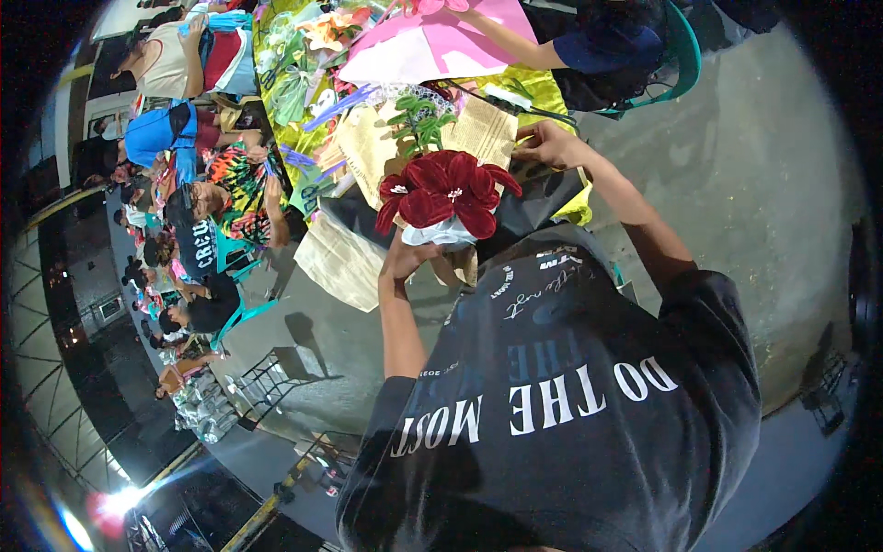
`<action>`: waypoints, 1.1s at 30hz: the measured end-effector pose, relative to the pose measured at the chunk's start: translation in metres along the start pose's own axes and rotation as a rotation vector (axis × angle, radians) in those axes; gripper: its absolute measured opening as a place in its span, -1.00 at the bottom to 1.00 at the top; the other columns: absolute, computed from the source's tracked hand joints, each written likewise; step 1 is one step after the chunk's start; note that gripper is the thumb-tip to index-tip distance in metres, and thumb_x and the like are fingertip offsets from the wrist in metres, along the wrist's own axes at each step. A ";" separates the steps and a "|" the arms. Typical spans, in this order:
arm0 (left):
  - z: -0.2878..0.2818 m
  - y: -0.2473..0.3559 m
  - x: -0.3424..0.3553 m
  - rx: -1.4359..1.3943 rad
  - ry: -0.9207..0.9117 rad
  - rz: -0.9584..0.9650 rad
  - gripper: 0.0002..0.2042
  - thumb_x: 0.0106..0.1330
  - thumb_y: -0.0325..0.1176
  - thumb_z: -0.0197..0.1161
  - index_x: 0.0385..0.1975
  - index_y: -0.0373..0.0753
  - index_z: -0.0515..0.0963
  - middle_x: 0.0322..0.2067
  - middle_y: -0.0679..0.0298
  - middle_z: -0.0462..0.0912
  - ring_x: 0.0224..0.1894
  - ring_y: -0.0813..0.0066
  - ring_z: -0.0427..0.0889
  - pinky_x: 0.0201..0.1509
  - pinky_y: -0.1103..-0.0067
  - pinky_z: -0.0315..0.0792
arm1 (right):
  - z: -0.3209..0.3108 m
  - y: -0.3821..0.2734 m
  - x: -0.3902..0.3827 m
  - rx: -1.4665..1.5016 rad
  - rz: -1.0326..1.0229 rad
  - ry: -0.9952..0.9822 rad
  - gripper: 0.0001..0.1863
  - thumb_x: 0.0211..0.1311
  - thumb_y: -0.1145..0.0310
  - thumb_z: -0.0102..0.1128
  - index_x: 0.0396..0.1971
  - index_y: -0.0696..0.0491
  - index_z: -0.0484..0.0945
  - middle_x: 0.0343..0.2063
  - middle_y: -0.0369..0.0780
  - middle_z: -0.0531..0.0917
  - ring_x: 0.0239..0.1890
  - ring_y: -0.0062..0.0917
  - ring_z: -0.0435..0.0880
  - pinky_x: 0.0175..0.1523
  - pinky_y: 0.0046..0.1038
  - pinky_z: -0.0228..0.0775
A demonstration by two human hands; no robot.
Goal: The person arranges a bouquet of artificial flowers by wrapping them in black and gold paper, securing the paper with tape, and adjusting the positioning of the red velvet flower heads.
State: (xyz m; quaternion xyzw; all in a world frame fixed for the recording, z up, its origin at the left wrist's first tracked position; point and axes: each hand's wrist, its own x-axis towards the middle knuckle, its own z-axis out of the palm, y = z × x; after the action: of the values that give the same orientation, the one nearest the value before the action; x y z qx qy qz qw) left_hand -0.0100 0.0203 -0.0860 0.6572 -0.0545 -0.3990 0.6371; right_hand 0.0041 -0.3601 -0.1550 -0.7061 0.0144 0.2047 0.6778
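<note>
A bouquet of dark red fuzzy flowers (446,195) with white centres sits in front of my chest, green leaves (421,124) rising beyond it. White wrapping (440,233) shows beneath the petals. My left hand (405,258) curls around the bouquet's near left side, its fingers partly hidden below the flowers. Newsprint-patterned paper (486,132) and black wrapping paper (544,201) spread out behind and around the blooms. At the far right edge of the papers, my right hand (554,147) pinches the wrapping paper; exactly which sheet is hard to make out.
A yellow-covered table (549,89) holds pink sheets (478,53), purple strips (338,109), scissors (313,191) and other flowers. Another newsprint sheet (342,260) hangs over the near left edge. Across the table a person's arm (510,39) reaches in; several people sit along the left.
</note>
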 end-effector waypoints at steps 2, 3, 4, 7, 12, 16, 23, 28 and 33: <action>-0.002 -0.002 -0.001 -0.008 -0.005 -0.036 -0.13 -0.08 -0.45 0.54 0.32 -0.18 0.24 0.17 0.26 0.48 0.20 0.34 0.47 0.29 0.36 0.37 | 0.004 -0.006 -0.003 0.111 -0.111 0.017 -0.63 0.13 0.30 0.41 -0.12 0.22 0.62 -0.43 -0.25 0.72 -0.50 -0.68 0.55 -0.42 -0.54 0.39; -0.003 -0.003 0.000 0.058 -0.019 -0.002 -0.13 -0.08 -0.44 0.54 0.32 -0.18 0.24 0.18 0.26 0.47 0.21 0.35 0.47 0.29 0.37 0.36 | 0.004 -0.009 -0.005 0.166 -0.165 0.028 -0.64 0.13 0.33 0.40 -0.13 0.22 0.62 -0.43 -0.25 0.72 -0.50 -0.68 0.55 -0.42 -0.53 0.38; -0.005 -0.007 0.000 0.126 -0.028 0.032 -0.13 -0.08 -0.44 0.54 0.32 -0.18 0.23 0.18 0.25 0.47 0.21 0.35 0.46 0.30 0.37 0.35 | 0.005 -0.013 -0.006 0.013 -0.167 0.085 -0.64 0.13 0.36 0.40 -0.11 0.22 0.61 -0.42 -0.26 0.72 -0.49 -0.68 0.55 -0.42 -0.54 0.37; -0.010 -0.019 0.000 0.225 0.000 0.113 -0.15 -0.08 -0.44 0.53 0.30 -0.21 0.25 0.18 0.27 0.47 0.21 0.36 0.46 0.30 0.38 0.34 | 0.002 -0.028 -0.009 -0.162 -0.160 0.205 -0.63 0.15 0.40 0.36 -0.04 0.19 0.58 -0.36 -0.29 0.71 -0.43 -0.67 0.58 -0.40 -0.56 0.37; 0.011 -0.012 -0.012 0.028 0.029 0.070 -0.35 0.02 -0.44 0.46 0.19 -0.28 0.40 0.03 0.28 0.58 0.09 0.36 0.54 0.19 0.39 0.40 | -0.021 -0.049 -0.042 0.437 0.088 0.171 -0.53 0.33 0.26 0.09 0.16 0.19 0.41 -0.13 -0.23 0.69 -0.12 -0.59 0.64 -0.08 -0.53 0.50; 0.019 0.000 -0.014 -0.026 0.195 -0.033 -0.33 0.00 -0.43 0.40 0.21 -0.30 0.37 0.10 0.24 0.52 0.15 0.30 0.50 0.24 0.35 0.35 | -0.009 0.011 -0.081 1.277 -0.009 0.228 -0.58 0.33 0.37 -0.03 0.15 0.20 0.39 0.04 -0.15 0.58 0.05 -0.45 0.58 0.15 -0.37 0.47; 0.024 -0.016 -0.004 -0.443 0.157 0.136 -0.37 0.16 -0.55 0.25 0.28 -0.32 0.22 0.11 0.19 0.47 0.12 0.33 0.51 0.18 0.42 0.40 | 0.115 -0.010 -0.104 0.922 -0.042 -0.037 -0.18 0.13 0.42 0.38 0.35 0.15 0.12 0.27 -0.16 0.34 0.27 -0.40 0.37 0.38 -0.36 0.18; 0.041 -0.003 0.024 -0.345 0.244 0.079 -0.35 0.16 -0.57 0.26 0.29 -0.30 0.18 0.13 0.18 0.45 0.18 0.28 0.47 0.29 0.35 0.33 | 0.122 -0.026 -0.066 1.041 0.090 0.192 -0.61 0.35 0.23 0.18 0.08 0.12 0.48 -0.02 -0.29 0.63 0.05 -0.51 0.56 0.17 -0.39 0.35; 0.055 0.000 0.034 -0.287 0.286 0.149 -0.38 0.11 -0.51 0.34 0.23 -0.29 0.30 0.07 0.24 0.52 0.11 0.34 0.52 0.22 0.40 0.38 | 0.127 -0.016 -0.048 1.374 0.002 0.162 -0.56 0.42 0.07 0.00 0.10 0.07 0.48 -0.01 -0.24 0.64 0.05 -0.44 0.59 0.21 -0.33 0.35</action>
State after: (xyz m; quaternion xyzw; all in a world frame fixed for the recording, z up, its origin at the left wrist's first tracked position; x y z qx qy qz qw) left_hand -0.0196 -0.0427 -0.0938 0.6037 0.0453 -0.2572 0.7533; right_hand -0.0698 -0.2488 -0.1244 -0.1299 0.1921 0.0963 0.9680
